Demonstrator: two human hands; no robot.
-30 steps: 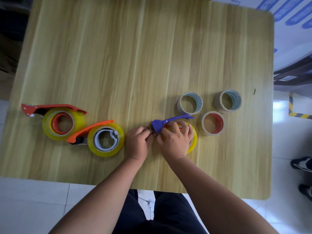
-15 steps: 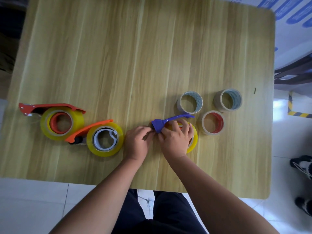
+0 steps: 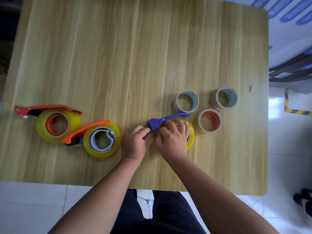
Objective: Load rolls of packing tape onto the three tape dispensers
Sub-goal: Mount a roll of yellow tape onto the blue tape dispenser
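Though tape-strewn, wooden table [image 3: 135, 65] over white tiles [image 3: 25, 208]

On the table [image 3: 152, 56], everything sits along the near half. Far left lies one loaded dispenser [image 3: 50, 115], and just right of it, a little nearer, a second loaded dispenser [image 3: 94, 137], the two almost touching. Right of centre, both hands meet: the left hand [image 3: 135, 142] beside the right hand [image 3: 172, 141], which rests on a third dispenser [image 3: 168, 119] and its roll [image 3: 190, 137]. Farther right, three spare rolls cluster: one [image 3: 186, 100] just behind the hands, one [image 3: 209, 121] right of them, one [image 3: 223, 98] farthest right.
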